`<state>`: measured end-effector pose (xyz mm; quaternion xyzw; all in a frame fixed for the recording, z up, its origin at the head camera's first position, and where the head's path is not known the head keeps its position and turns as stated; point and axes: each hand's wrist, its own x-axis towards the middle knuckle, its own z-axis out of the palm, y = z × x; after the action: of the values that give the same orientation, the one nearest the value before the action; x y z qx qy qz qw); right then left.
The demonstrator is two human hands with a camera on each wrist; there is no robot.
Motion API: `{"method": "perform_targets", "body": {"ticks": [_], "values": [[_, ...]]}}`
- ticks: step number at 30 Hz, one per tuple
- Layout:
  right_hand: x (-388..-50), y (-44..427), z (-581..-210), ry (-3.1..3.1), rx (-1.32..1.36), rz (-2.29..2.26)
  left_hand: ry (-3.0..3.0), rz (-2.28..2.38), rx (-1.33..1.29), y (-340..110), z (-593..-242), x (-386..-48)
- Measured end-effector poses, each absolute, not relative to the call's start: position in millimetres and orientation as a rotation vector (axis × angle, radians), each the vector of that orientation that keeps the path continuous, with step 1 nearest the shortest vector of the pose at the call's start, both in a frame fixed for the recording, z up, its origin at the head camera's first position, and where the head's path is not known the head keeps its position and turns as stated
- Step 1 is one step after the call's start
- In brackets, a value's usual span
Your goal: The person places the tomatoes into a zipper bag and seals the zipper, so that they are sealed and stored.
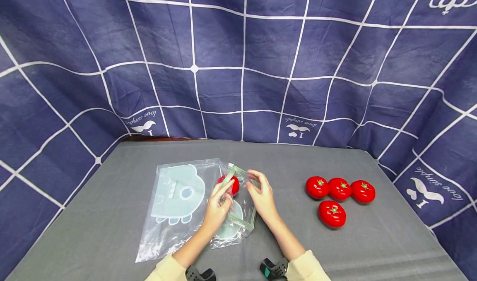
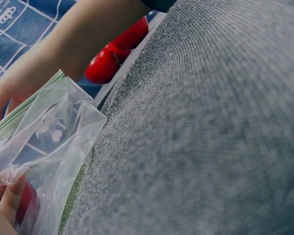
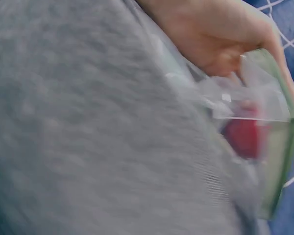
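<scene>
A clear zip bag (image 1: 179, 221) with a pale blue cartoon print and a green zip edge lies on the grey table, its mouth raised and gaping toward the right. One red tomato (image 1: 235, 186) sits inside, near the mouth; the plastic blurs it in the right wrist view. My left hand (image 1: 217, 208) pinches the bag by its mouth edge, fingers along the green strip. Beside the mouth's right side is my right hand (image 1: 263, 196), fingers slightly bent with nothing held; whether its fingertips touch the plastic is hard to tell.
Several red tomatoes with green stems stand in a group on the right of the table (image 1: 283, 161), the front tomato (image 1: 332, 214) nearest me. A dark blue curtain (image 1: 268, 90) with white grid lines hangs behind and at both sides.
</scene>
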<state>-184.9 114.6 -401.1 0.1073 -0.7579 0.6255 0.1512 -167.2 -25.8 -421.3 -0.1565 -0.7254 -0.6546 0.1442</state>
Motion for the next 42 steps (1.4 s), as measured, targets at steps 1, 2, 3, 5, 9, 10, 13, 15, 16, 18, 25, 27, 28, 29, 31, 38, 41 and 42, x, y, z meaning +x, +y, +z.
{"method": "perform_targets", "body": {"ticks": [1,2,3,5,9,10,13,15,16,18,25,27,28,29,31,38,41,42], "values": [[-185,116,-398,-2.172,0.301,1.791,-2.094,-1.895,-0.448,-26,-421,-167],[-184,119,-395,-2.167,0.296,1.789,-2.098,-1.902,-0.444,-26,-421,-167],[-184,121,-392,-2.171,0.287,1.777,-2.099,-1.911,-0.441,-26,-421,-167],[-183,127,-388,-2.183,0.280,1.761,-2.106,-1.905,-0.435,-26,-421,-167],[-181,140,-386,-2.199,0.307,1.706,-2.110,-1.894,-0.430,-26,-420,-166],[-181,144,-388,-2.198,0.316,1.696,-2.111,-1.889,-0.427,-26,-419,-166],[-180,156,-394,-2.196,0.337,1.679,-2.117,-1.892,-0.421,-26,-418,-165],[-179,164,-399,-2.202,0.350,1.666,-2.121,-1.893,-0.418,-26,-418,-165],[-178,168,-401,-2.204,0.354,1.662,-2.121,-1.893,-0.419,-26,-418,-165],[-174,174,-402,-2.215,0.365,1.630,-2.124,-1.899,-0.420,-25,-417,-165],[-156,194,-397,-2.214,0.354,1.498,-2.115,-1.876,-0.434,-26,-418,-166],[-150,200,-397,-2.209,0.347,1.441,-2.112,-1.882,-0.439,-26,-418,-166],[-148,204,-398,-2.212,0.347,1.398,-2.109,-1.883,-0.441,-26,-419,-166],[-145,208,-398,-2.203,0.352,1.364,-2.107,-1.883,-0.443,-26,-419,-166],[-139,216,-401,-2.202,0.350,1.267,-2.103,-1.885,-0.446,-26,-419,-166],[-122,253,-416,-2.152,0.239,1.044,-2.105,-1.908,-0.428,-26,-419,-166],[-114,268,-422,-2.153,0.129,1.050,-2.111,-1.908,-0.426,-26,-418,-166],[-111,273,-423,-2.154,0.094,1.057,-2.112,-1.908,-0.427,-26,-417,-167]]}}
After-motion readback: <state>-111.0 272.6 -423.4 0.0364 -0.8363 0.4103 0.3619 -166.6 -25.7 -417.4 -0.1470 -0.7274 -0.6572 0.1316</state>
